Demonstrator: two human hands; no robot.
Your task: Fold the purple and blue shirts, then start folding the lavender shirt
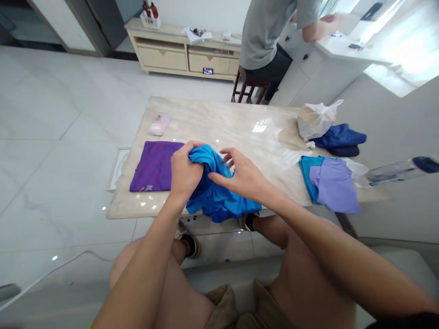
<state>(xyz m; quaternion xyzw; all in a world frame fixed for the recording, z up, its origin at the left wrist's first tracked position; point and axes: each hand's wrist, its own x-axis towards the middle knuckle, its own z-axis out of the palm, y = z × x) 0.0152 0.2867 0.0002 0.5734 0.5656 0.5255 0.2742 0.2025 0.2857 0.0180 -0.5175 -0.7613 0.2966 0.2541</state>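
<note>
A bunched bright blue garment (222,196) lies at the front edge of the table, partly hanging over it. My left hand (187,169) is closed around its gathered upper part and lifts that part off the tabletop. Just to the right, my right hand (240,173) has its thumb and fingers spread apart beside the cloth; the thumb is close to the fabric, and I cannot tell whether it touches. Left of the blue cloth, partly behind my left hand, a folded purple garment (152,167) lies flat with a small pale print near its lower edge.
On the marble table (240,121) are a pink packet (159,124), a white plastic bag (317,119), dark blue cloth (341,137), a folded lavender garment (334,183) over teal cloth (307,176), and a clear bottle (394,171) at right. Another person (267,34) sits on a stool beyond.
</note>
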